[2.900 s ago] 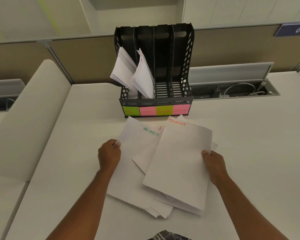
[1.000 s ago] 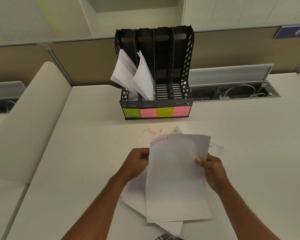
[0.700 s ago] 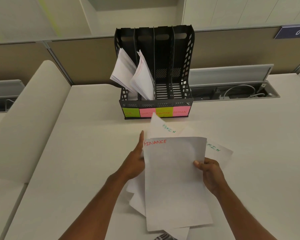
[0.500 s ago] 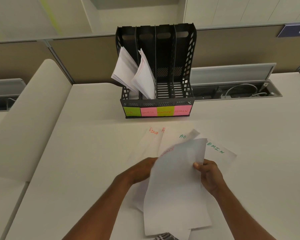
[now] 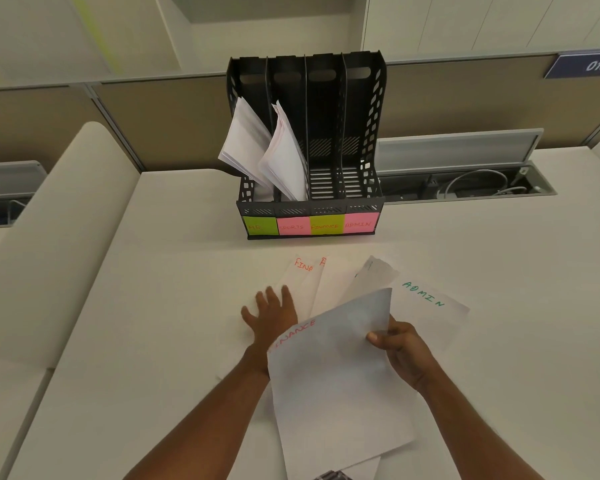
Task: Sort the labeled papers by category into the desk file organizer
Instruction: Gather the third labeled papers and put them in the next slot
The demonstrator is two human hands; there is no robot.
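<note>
Your left hand [image 5: 272,315] had let go and lay flat and open on the spread papers [image 5: 303,282]; your right hand [image 5: 400,344] alone pinched the FINANCE sheet [image 5: 336,375], freeing it for filing.

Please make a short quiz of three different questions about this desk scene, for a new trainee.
1. True or false: the right hand holds a sheet marked FINANCE.
2. Which slots of the file organizer already contain papers? A) HR and SPORTS B) FINANCE and ADMIN
3. Fill in: the sheet lying flat at the far right of the pile reads ____.

Key
1. True.
2. A; the other two slots look empty.
3. ADMIN, in green letters.
</note>
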